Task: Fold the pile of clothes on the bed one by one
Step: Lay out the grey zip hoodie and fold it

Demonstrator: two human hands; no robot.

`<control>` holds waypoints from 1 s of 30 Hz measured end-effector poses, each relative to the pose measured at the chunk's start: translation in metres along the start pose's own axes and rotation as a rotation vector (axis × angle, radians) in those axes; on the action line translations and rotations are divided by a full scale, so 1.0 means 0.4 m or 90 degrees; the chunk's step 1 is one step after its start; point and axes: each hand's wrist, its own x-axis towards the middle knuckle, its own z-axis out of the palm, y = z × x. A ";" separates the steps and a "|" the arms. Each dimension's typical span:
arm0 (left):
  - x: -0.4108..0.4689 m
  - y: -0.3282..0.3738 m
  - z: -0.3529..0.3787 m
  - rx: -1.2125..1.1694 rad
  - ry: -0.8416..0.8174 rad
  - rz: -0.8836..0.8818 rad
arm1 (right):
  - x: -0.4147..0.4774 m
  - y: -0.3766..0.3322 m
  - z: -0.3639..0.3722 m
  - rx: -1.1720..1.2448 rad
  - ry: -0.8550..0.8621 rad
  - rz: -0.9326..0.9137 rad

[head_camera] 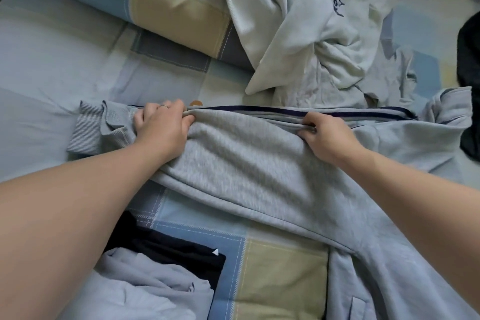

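A grey sweatshirt (249,163) with a dark blue stripe along its far edge lies spread across the bed, its ribbed cuff at the left. My left hand (162,128) grips a fold of its fabric near the cuff end. My right hand (326,135) pinches the same folded edge further right, by the stripe. Behind it lies a heap of unfolded clothes, with a white printed top (311,21) uppermost.
A patchwork bedspread (280,275) in blue, beige and grey covers the bed. A rolled quilt (155,8) lies at the back left. Folded clothes, light blue over black (166,278), sit at the near left. A dark garment (470,73) lies at the right edge.
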 end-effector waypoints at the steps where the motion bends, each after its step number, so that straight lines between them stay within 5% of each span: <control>1: 0.001 0.003 -0.001 0.000 -0.001 -0.001 | -0.001 0.007 -0.004 0.024 0.002 0.001; 5: -0.013 0.009 -0.042 0.024 0.052 0.016 | 0.002 -0.006 -0.049 0.121 0.082 0.005; 10: -0.001 -0.054 -0.068 0.137 0.190 0.027 | 0.043 -0.077 -0.005 0.068 0.203 0.036; 18: 0.023 -0.135 0.012 0.166 0.235 0.043 | 0.083 -0.056 0.151 0.042 0.175 0.036; 24: -0.001 -0.054 -0.030 0.213 0.198 -0.009 | 0.016 -0.037 0.050 0.090 0.035 -0.031; 27: -0.048 0.045 -0.035 0.149 0.257 0.139 | -0.105 0.072 0.007 0.014 0.233 -0.011; 30: -0.088 0.191 0.012 0.050 0.271 0.344 | -0.163 0.209 0.029 -0.094 0.159 0.107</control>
